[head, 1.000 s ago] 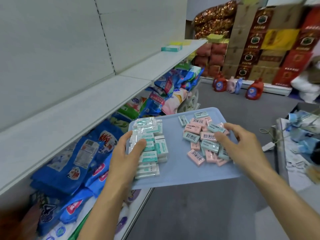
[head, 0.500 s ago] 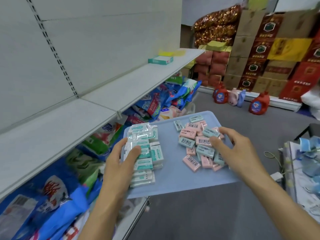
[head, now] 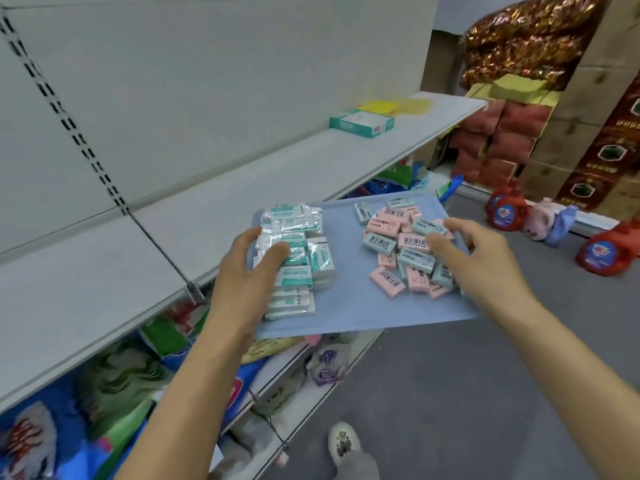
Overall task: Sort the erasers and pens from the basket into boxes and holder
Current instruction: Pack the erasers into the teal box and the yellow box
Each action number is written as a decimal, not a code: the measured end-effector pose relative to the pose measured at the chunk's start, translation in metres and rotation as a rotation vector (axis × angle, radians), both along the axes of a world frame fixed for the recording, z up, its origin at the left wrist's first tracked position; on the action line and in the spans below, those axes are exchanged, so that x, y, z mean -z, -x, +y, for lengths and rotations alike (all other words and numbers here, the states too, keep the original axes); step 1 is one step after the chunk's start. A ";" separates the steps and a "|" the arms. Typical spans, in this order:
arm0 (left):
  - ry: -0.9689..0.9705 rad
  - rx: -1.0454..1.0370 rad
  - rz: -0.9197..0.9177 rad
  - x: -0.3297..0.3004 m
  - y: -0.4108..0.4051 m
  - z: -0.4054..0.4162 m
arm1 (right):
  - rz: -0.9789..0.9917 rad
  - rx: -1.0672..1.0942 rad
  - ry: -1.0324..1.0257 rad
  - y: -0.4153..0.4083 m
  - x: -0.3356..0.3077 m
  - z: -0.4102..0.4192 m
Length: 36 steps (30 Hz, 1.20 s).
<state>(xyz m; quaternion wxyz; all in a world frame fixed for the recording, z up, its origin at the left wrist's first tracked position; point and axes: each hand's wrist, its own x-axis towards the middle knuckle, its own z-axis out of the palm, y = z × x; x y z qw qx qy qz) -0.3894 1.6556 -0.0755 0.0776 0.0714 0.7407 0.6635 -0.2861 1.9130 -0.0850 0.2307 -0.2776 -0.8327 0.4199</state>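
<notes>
We carry the flat blue plastic tray (head: 349, 306). Our left hand (head: 242, 268) grips its edge, thumb pressing wrapped white-green erasers (head: 298, 258). Our right hand (head: 485, 261) grips beside loose pink and green erasers (head: 398, 251). Next, we think: boxes.

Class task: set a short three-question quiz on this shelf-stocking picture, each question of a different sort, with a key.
1. True or false: the left hand grips the tray edge beside the wrapped white-and-teal erasers.
2. What colours are the loose erasers by the right hand?
3. The teal box lies on: A) the floor B) the shelf C) the tray.

Key: 1 true; 2 pink and pale green; 3 B.
</notes>
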 end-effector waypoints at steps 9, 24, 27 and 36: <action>0.034 -0.132 0.022 -0.006 0.166 0.078 | 0.004 -0.138 -0.067 0.193 -0.013 0.089; 0.137 -0.491 -0.070 0.024 0.291 0.172 | -0.035 -0.521 0.024 0.415 0.003 0.178; 0.289 -0.552 -0.109 0.026 0.305 0.187 | -0.078 -0.621 -0.042 0.444 0.010 0.195; 0.472 -0.739 -0.172 0.023 0.316 0.226 | -0.289 -0.849 -0.584 0.500 0.005 0.231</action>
